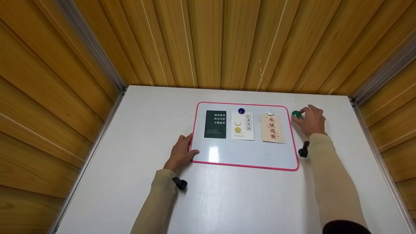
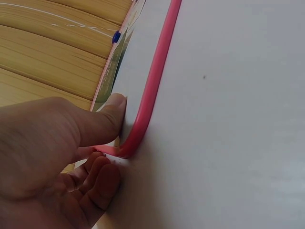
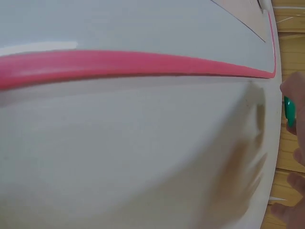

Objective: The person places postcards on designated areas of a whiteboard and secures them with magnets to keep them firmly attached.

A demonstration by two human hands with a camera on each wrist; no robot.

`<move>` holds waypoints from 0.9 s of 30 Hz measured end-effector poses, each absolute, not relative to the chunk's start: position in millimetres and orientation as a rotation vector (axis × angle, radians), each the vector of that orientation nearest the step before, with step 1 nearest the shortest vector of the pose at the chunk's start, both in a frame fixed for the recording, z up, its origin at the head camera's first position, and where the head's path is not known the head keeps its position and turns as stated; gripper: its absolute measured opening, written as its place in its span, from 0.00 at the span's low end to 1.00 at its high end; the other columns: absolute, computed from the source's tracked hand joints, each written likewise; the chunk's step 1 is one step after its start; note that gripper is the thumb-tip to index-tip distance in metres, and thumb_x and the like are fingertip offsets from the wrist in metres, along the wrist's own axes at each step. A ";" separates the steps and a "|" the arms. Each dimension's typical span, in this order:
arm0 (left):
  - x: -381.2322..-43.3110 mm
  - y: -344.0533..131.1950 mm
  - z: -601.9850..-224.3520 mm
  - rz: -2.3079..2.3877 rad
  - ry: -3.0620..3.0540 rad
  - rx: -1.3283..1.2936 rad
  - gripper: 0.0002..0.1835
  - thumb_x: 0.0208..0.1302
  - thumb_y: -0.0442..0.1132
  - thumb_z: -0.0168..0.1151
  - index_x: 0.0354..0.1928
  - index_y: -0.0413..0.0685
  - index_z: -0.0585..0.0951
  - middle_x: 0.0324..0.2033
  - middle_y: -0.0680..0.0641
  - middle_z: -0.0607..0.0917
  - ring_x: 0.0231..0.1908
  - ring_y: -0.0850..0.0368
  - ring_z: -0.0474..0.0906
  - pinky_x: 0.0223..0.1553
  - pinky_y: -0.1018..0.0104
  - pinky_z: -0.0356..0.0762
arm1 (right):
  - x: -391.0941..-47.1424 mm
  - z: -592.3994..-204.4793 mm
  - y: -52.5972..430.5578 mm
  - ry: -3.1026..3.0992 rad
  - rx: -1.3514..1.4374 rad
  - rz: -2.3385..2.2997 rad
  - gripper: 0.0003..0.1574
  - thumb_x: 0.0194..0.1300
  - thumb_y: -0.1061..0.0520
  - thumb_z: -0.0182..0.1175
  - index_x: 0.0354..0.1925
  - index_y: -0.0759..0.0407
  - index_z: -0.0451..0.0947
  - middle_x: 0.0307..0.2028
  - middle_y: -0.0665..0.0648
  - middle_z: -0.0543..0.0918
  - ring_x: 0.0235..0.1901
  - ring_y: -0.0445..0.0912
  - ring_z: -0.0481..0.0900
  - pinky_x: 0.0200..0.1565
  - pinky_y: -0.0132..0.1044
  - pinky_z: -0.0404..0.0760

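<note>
A whiteboard (image 1: 247, 154) with a pink frame lies on the white table. My left hand (image 1: 181, 152) grips its lower left edge, thumb (image 2: 112, 114) on the face and fingers curled at the rim. Beyond the board's upper right corner, my right hand (image 1: 311, 121) pinches a round green magnet (image 1: 296, 114) between thumb and finger. On the board are a dark green card (image 1: 215, 124), a white card (image 1: 242, 131) under a blue magnet (image 1: 241, 110), and a beige card (image 1: 272, 130) under a white magnet (image 1: 270, 113). No magnet shows on the green card.
The white table (image 1: 136, 136) runs back to a wood-panelled wall (image 1: 208, 45), with similar panels on both sides. A black wrist camera (image 1: 180, 184) sits on the left sleeve, another black camera (image 1: 304, 149) on the right.
</note>
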State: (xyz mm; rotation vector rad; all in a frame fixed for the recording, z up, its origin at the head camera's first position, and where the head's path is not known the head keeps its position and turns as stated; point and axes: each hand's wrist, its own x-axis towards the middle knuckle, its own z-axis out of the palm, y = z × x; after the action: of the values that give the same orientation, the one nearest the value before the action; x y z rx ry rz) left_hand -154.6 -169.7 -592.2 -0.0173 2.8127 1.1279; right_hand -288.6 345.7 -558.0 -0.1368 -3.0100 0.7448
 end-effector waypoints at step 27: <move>-155.6 -169.6 -595.6 1.128 2.796 -0.044 0.44 0.60 0.48 0.75 0.77 0.52 0.66 0.46 0.47 0.73 0.46 0.52 0.73 0.55 0.56 0.77 | -306.4 -545.1 313.3 -2.962 -0.076 0.776 0.30 0.68 0.47 0.65 0.55 0.71 0.78 0.69 0.72 0.66 0.68 0.71 0.56 0.67 0.68 0.57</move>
State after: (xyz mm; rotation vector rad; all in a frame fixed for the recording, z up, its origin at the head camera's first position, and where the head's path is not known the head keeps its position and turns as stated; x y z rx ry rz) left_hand -155.6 -169.6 -595.6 -0.0441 2.7961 1.1279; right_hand -306.4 313.3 -545.1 -0.0761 -2.9617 0.7757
